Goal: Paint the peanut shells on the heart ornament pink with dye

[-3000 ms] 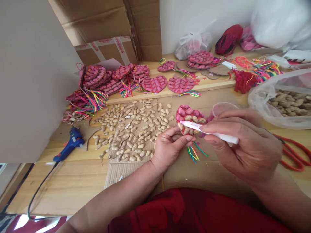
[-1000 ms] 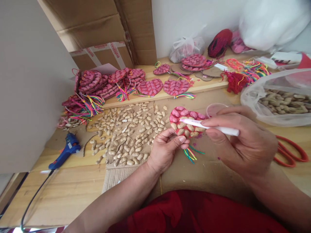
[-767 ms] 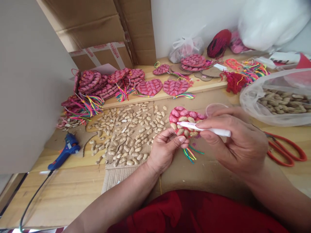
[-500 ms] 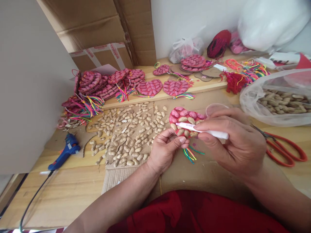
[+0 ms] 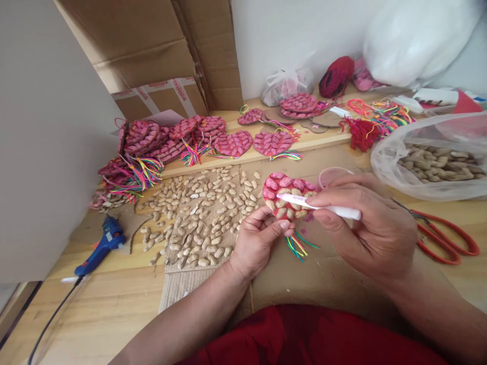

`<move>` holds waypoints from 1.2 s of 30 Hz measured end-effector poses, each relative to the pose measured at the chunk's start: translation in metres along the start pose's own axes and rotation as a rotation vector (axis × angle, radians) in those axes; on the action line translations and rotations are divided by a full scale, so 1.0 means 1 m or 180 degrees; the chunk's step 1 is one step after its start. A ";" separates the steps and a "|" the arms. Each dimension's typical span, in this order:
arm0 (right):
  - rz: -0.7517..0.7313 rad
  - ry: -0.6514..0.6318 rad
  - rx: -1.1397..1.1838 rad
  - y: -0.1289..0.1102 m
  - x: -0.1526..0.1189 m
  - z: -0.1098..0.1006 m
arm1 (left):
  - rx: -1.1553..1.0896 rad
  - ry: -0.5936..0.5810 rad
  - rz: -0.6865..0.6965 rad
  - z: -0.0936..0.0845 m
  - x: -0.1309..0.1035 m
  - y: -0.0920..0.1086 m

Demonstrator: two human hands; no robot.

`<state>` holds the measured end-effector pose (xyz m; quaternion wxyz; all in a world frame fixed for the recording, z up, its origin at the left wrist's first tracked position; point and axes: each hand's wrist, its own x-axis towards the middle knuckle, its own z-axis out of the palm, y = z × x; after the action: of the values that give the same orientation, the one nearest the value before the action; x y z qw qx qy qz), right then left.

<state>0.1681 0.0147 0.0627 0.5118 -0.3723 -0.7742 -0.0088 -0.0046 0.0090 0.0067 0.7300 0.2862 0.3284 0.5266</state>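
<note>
My left hand (image 5: 262,234) pinches the lower left edge of a heart-shaped peanut ornament (image 5: 280,181). Its red base carries rows of peanuts: those along the top are painted pink, the lower ones are bare tan. Colored cords (image 5: 296,247) hang from its bottom point. My right hand (image 5: 365,223) is closed around a white marker (image 5: 337,210) with a pinkish tip, which lies over a bare peanut near the ornament's middle left. Behind the right fingers stands a small clear cup (image 5: 332,175), partly hidden.
Loose peanuts (image 5: 205,223) cover cardboard to the left, beside a blue glue gun (image 5: 101,246) with a cord. Orange-handled scissors (image 5: 445,238) and a plastic bag (image 5: 388,167) of peanuts lie right. Finished pink hearts (image 5: 233,144) line a raised wooden ledge (image 5: 213,160) behind.
The marker tip has shifted slightly right, from the left edge peanuts to one further in. The left hand keeps its hold on the heart. The whole view has tilted a little.
</note>
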 end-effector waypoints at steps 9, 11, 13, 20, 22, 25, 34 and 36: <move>-0.0054 -0.0076 0.0403 -0.002 0.003 -0.001 | 0.0075 -0.0029 0.0114 -0.002 0.002 -0.003; -0.0042 -0.0156 0.0397 -0.001 0.003 0.000 | 0.0108 -0.0089 0.0113 -0.003 0.002 -0.004; 0.0010 -0.0209 0.0354 0.000 0.001 0.000 | 0.0127 -0.0155 0.0109 -0.003 0.002 -0.004; 0.0199 -0.0042 0.0310 0.003 -0.003 0.000 | 0.0130 -0.0131 0.0083 -0.003 0.001 -0.005; 0.0165 -0.0057 0.0391 0.003 -0.002 0.000 | 0.0132 -0.0163 0.0086 -0.003 0.002 -0.005; 0.0164 -0.0107 0.0374 0.002 -0.001 0.000 | 0.0114 -0.0200 0.0103 -0.004 0.002 -0.006; 0.0140 -0.0163 0.0263 0.001 -0.001 -0.002 | 0.0047 -0.0291 0.0208 -0.005 0.003 -0.008; 0.0138 -0.0179 0.0297 0.001 -0.001 -0.002 | 0.0045 -0.0299 0.0203 -0.005 0.003 -0.008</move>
<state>0.1703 0.0142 0.0625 0.5066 -0.3648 -0.7796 0.0489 -0.0034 0.0101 -0.0035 0.7255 0.3261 0.2882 0.5332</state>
